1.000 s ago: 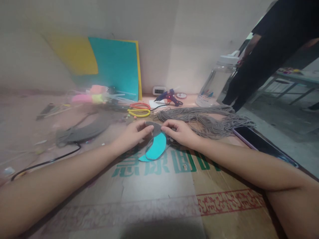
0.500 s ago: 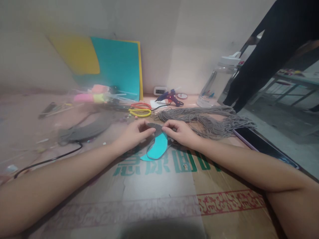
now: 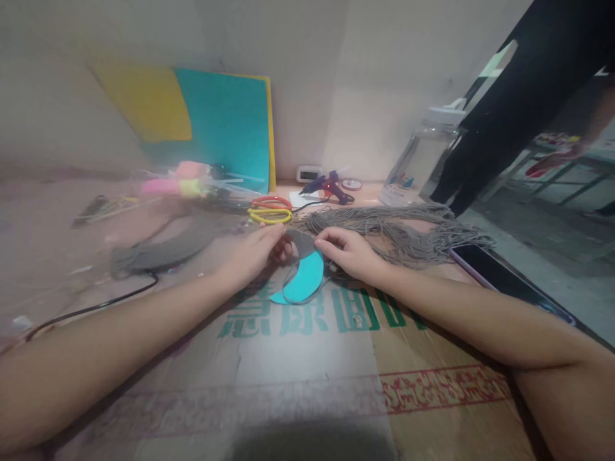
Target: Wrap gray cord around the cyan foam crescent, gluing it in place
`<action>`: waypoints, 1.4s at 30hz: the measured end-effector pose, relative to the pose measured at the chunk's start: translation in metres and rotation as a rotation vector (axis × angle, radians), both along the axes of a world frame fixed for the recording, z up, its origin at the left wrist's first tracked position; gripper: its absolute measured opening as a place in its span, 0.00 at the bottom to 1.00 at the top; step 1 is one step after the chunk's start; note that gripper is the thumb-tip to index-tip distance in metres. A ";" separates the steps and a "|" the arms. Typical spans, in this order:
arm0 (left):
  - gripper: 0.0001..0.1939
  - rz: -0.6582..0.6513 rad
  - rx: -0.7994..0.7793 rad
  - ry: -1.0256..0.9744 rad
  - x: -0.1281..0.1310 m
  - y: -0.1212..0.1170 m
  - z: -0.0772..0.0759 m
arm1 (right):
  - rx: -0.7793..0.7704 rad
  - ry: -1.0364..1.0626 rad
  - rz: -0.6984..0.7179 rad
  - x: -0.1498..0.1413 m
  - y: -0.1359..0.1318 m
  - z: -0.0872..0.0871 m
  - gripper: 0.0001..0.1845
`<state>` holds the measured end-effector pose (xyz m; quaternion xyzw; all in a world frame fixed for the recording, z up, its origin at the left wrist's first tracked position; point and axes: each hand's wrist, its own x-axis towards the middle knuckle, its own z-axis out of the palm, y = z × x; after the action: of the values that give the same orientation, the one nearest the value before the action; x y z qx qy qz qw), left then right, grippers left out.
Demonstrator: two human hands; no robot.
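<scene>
Turquoise crescent, grey upper end, sits over the cardboard toward its far edge. Right hand pinches the grey end; left hand curls beside it, can't tell if gripping. Probably light, bendy, crease-prone: hold by edges.

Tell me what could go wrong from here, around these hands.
The grey section above the blue crescent, between the left hand and right hand, might shift if the grip slackens.
The glue gun shows a lit red light and may be hot, with the grey cord bundle close by.
The phone, beside the right forearm near the edge of the table, could get nudged off.
</scene>
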<state>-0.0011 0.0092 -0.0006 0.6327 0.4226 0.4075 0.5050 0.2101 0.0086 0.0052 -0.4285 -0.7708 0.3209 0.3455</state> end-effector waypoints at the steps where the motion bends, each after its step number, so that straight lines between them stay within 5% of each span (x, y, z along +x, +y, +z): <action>1: 0.25 -0.002 0.012 0.020 0.000 0.000 0.001 | 0.002 0.001 -0.001 0.000 0.000 0.000 0.14; 7: 0.16 -0.021 0.022 0.191 -0.003 -0.004 0.002 | 0.020 -0.039 0.018 0.000 -0.002 0.001 0.13; 15: 0.15 -0.015 0.010 0.143 -0.003 -0.003 0.000 | 0.178 -0.092 0.052 0.005 0.002 0.001 0.19; 32: 0.13 0.034 0.056 0.114 -0.003 -0.002 0.002 | 0.148 -0.152 -0.057 0.009 0.007 0.007 0.10; 38: 0.12 0.040 0.020 0.087 -0.001 -0.003 -0.001 | 0.290 -0.288 -0.125 0.028 0.026 0.029 0.08; 42: 0.13 0.055 0.059 0.102 -0.001 -0.001 -0.003 | 0.278 -0.339 -0.232 0.050 0.056 0.031 0.14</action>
<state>-0.0025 0.0082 -0.0038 0.6555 0.4528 0.4006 0.4526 0.2601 0.0642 0.0360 -0.5102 -0.8000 0.0934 0.3016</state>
